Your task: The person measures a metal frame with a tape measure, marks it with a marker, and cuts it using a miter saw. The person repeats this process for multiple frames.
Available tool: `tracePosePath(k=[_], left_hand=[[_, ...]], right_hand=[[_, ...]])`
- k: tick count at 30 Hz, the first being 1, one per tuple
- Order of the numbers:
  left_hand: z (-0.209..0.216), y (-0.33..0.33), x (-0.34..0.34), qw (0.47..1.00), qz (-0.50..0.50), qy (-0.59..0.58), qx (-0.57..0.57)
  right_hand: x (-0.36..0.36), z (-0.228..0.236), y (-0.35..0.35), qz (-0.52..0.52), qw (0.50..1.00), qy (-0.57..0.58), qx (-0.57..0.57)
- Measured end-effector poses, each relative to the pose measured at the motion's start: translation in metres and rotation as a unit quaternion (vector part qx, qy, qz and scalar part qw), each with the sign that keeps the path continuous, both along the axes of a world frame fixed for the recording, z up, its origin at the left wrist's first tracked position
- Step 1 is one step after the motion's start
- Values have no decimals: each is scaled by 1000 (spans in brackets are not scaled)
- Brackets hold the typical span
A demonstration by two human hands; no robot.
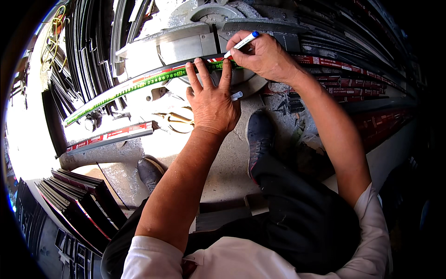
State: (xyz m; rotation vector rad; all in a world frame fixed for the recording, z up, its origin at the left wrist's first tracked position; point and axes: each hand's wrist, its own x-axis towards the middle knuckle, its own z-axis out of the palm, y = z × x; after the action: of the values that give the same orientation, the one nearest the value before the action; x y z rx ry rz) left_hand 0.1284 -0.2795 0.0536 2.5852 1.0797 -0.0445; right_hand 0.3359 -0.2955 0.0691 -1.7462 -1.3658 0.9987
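My left hand [211,100] lies palm down with fingers spread, their tips pressing on a green tape measure [151,80]. The tape runs along a long dark metal profile with red-and-white film [144,76], laid across the bed of a cutting machine [186,48]. Beside my left hand's thumb side, a small pale capsule-shaped piece [237,96] sticks out; how it is held is hidden. My right hand [262,53] pinches a white marker with a blue end [245,41], its tip down at the profile just right of my left index finger.
A short red-filmed profile [111,138] and yellowish-handled pliers [179,122] lie nearer me. Dark profiles [88,51] stand at the far left; red-filmed bars [348,83] are stacked right. Bundled profiles [79,204] lean at lower left. My shoes [260,137] rest on the floor.
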Motion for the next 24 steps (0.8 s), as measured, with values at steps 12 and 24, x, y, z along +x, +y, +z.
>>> tracePosePath(k=[12,24], left_hand=[[-3,-1,-1,999,2,-35,12],[-5,-1,-1,999,4,-36,15]], right_hand=[[1,-4,1,2,1000,2,2],[1,-4,1,-10,1000,19,18]])
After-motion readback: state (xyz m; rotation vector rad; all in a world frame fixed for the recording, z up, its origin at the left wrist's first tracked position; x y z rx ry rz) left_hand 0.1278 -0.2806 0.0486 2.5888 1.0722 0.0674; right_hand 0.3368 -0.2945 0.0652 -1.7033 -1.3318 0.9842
